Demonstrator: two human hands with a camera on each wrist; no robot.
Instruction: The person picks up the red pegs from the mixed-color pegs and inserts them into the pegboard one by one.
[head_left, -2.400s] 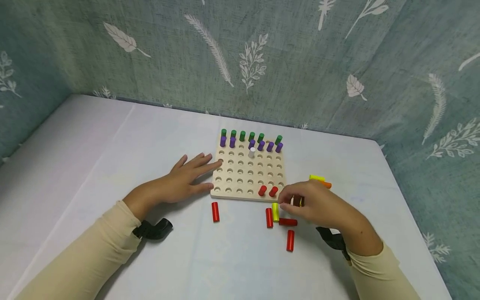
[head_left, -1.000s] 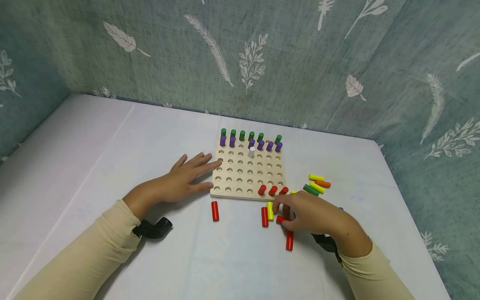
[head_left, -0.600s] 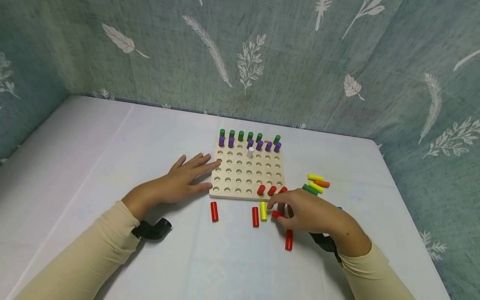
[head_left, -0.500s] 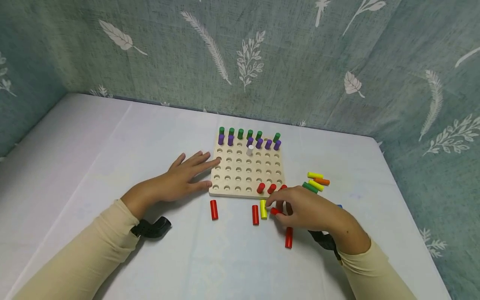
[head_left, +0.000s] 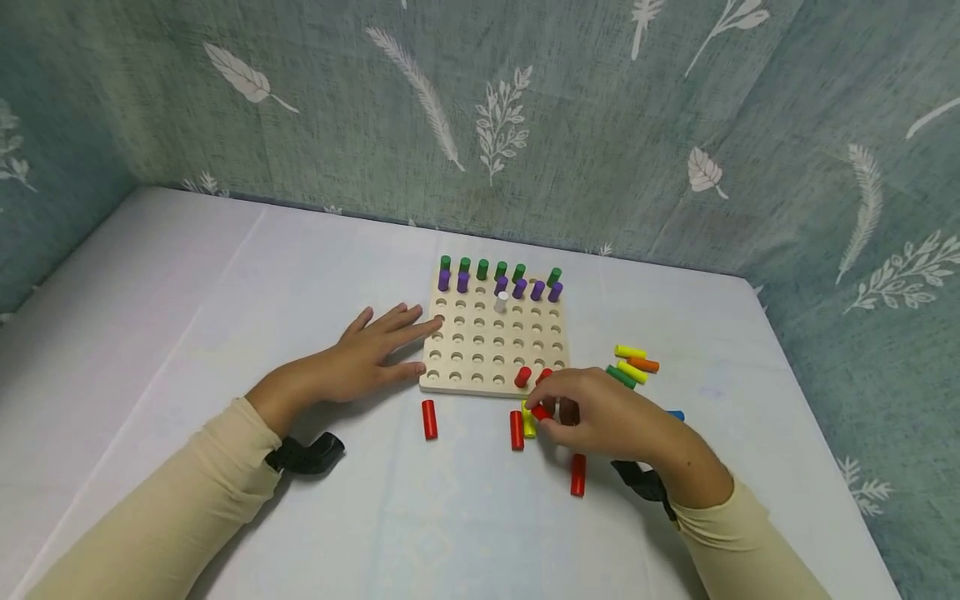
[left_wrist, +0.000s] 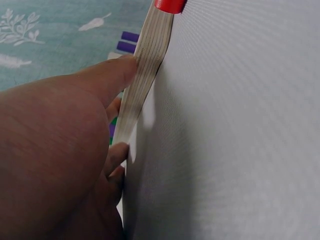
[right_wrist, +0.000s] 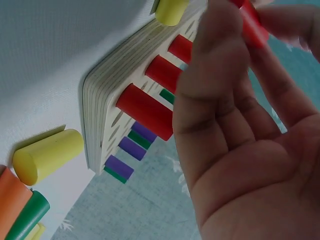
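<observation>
Just off the near edge of the pegboard point(head_left: 488, 331), I've got a red peg point(head_left: 542, 412) sitting between the fingertips of the right hand point(head_left: 603, 421). There's a yellow peg point(head_left: 529, 429) right by those fingertips, with a loose red peg point(head_left: 517, 431) just beside it on the white table point(head_left: 375, 517). Pose-wise, the right arm point(head_left: 742, 542) comes in from the lower right of my head feed, hand low by the board's near right corner, back of it facing up. Left hand point(head_left: 363, 358) is palm down along the board's left edge. Fingers: on the right, thumb and index are pinched on that red peg, so the gap is basically the peg's thickness, and the others look loosely bent. Left fingers are spread and mostly straight, and my left wrist view has the thumb tip touching the board's side. From the right wrist I get three standing red pegs point(right_wrist: 145, 111) in the near row. Farther back there's a white peg point(head_left: 501, 302), then purple pegs point(head_left: 519, 289) and green pegs point(head_left: 482, 270).
</observation>
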